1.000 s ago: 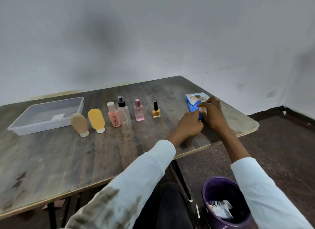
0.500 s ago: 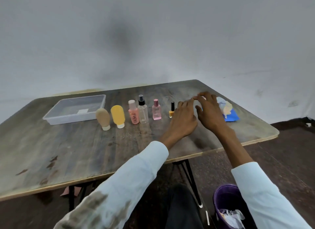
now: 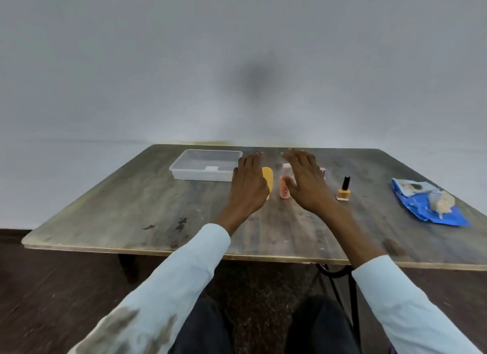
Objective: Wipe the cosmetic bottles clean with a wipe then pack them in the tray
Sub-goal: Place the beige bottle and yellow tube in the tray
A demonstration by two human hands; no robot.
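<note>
both hands are stretched out over the row of bottles with fingers straight and a little spread, palms down, and neither has hold of anything. the left hand hangs in front of the yellow tube, covering most of it so only its right edge shows; whatever stands further left in the row is hidden behind that hand. the right hand is above the middle of the row, its thumb just beside the peach bottle, which stands upright between the two hands. whether either hand actually touches a bottle, i cannot tell from here. a sliver of a pink bottle peeks out past the right hand's far edge. the nail polish bottle, orange with a black cap, stands upright and on its own to the right of that hand. the clear plastic tray sits at the back left of the wooden table, just beyond the left hand, with only a small white patch showing inside it. the blue wipe packet lies crumpled near the table's right edge, well apart from the bottles, with a pale wad resting on top of it.
</note>
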